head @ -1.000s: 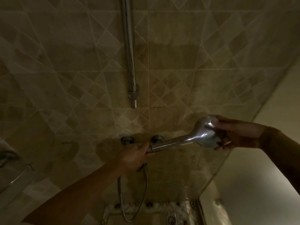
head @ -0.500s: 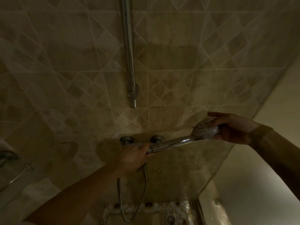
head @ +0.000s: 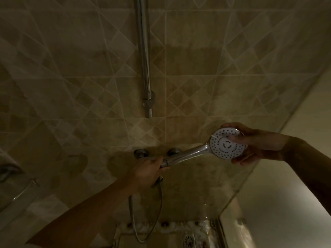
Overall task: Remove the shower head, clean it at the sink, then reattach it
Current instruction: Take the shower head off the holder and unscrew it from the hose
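Left hand [head: 146, 171] grips the chrome handle end of the shower head [head: 226, 143]; right hand [head: 258, 144] curls around its round white spray face, which is turned toward the camera. Behind them, a beige diamond-patterned tiled wall [head: 71, 77] carries a vertical chrome riser rail [head: 144, 56]. Below, the hose [head: 146, 217] hangs in a loop. No readable writing.

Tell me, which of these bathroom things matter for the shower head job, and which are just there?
In the job:
- round white-faced chrome shower head, gripped by the right hand
- left hand, gripping the handle's base
- looping metal hose

Just there:
- vertical chrome wall rail
- two round chrome wall fittings
- patterned floor drain
- beige diamond-pattern tiles
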Tool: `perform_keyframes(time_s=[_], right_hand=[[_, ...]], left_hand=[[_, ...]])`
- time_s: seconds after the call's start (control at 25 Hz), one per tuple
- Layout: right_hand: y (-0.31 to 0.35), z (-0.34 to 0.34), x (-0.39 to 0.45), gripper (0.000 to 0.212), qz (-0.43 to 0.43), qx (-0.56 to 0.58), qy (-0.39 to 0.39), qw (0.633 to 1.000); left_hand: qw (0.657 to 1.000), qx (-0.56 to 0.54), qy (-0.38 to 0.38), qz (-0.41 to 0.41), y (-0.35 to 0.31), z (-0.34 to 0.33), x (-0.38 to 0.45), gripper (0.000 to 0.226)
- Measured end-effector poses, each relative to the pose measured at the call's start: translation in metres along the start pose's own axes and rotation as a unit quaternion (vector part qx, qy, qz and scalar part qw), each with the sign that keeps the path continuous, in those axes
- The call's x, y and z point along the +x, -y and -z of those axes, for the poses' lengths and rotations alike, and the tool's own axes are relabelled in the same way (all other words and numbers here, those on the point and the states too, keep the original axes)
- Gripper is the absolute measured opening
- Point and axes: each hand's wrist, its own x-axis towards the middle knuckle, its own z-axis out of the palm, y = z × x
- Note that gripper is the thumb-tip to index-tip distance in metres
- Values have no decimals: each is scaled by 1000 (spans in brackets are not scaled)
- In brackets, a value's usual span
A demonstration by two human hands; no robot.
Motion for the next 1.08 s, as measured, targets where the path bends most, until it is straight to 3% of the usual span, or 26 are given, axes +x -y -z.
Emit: perform_keyframes(time_s=[0.16, 0.24, 0.32, 0.4, 0.44, 0.6, 0.72, 0.92, 1.0, 1.08], right_hand=[[-11, -7, 16, 57, -4, 188, -66, 980], [-15, -7, 23, 52, 17, 204, -103, 973], [-16, -4, 24, 73, 36, 226, -93, 969], [-19, 1, 20, 105, 34, 220, -39, 974], [-18, 3, 15, 110, 29, 198, -9, 980], [-12, 11, -5, 86, -1, 36, 47, 998], [-12, 15, -10, 72, 24, -10, 31, 999], [-19, 6, 5, 61, 25, 164, -31, 986], [-20, 1, 13, 51, 10, 178, -63, 982], [-17, 0, 13, 63, 2, 190, -62, 980]], left_hand=[[999, -34, -9, 5, -2, 4, 0, 39], [999, -7, -49, -19, -5, 5, 0, 45], [998, -7, -60, -21, -8, 8, 0, 44], [999, -16, -48, -5, -9, 12, 0, 39], [999, -18, -44, -1, -8, 13, 1, 38], [1000, -3, -8, -8, -6, 13, -1, 41], [1000, 16, 7, -16, -10, 15, -2, 48], [997, 58, 26, -44, -6, 12, 0, 41], [997, 54, 34, -47, -3, 10, 2, 41], [998, 44, 36, -41, -1, 8, 2, 38]])
